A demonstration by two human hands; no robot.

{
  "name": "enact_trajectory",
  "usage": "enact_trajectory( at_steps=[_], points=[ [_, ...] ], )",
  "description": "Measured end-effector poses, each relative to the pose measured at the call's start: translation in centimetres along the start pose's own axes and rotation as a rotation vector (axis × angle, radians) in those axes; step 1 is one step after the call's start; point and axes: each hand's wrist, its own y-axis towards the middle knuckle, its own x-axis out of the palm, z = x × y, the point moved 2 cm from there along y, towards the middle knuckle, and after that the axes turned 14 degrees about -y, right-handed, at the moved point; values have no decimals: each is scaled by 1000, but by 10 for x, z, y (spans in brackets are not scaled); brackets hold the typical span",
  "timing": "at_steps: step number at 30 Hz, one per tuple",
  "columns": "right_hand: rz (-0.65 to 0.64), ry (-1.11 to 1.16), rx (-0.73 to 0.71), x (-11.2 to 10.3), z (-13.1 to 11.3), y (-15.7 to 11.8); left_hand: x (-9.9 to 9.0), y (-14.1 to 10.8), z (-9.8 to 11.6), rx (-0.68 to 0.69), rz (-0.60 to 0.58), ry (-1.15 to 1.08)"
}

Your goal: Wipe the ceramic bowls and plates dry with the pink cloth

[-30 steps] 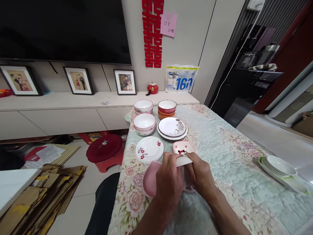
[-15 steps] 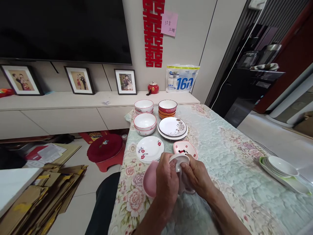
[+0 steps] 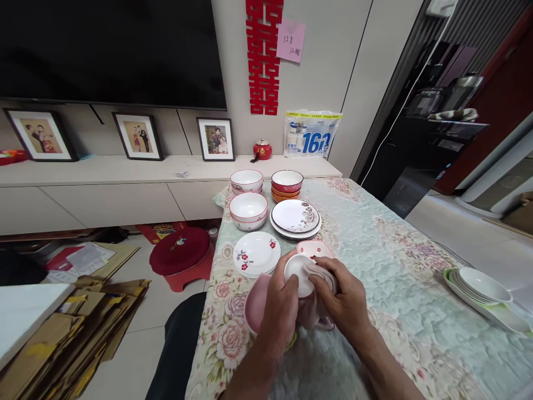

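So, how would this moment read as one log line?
left hand: holds white dish | right hand: holds cloth against dish | nearby: pink bowl, flowered plates

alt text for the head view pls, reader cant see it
A person's left hand holds a small white dish while the right hand holds a pale cloth against it. Beyond them, stacked bowls and plates stand on a floral tablecloth.
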Motion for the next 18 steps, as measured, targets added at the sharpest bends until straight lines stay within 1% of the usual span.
enact_trajectory(
  at_steps=[3,5,7,9,13,15,18],
  points=[
    [-24,-83,-50,5,-1,-1,2,-1,0,-98,-26,-89],
    [-8,-141,-71,5,-2,-1,5,-1,1,-128,-36,-103],
    [12,-183,-64,4,-2,-2,8,-2,4,-163,-56,-117],
    [29,-202,-34,3,0,-3,11,-4,7,-238,-87,-160],
    [58,-185,43,2,5,-5,16,-7,11,-418,-147,-365],
    [53,-137,41,2,5,-4,17,-8,12,-459,-170,-475],
    [26,-50,13,0,1,-1,14,-7,10,-494,-194,-570]
  ],
)
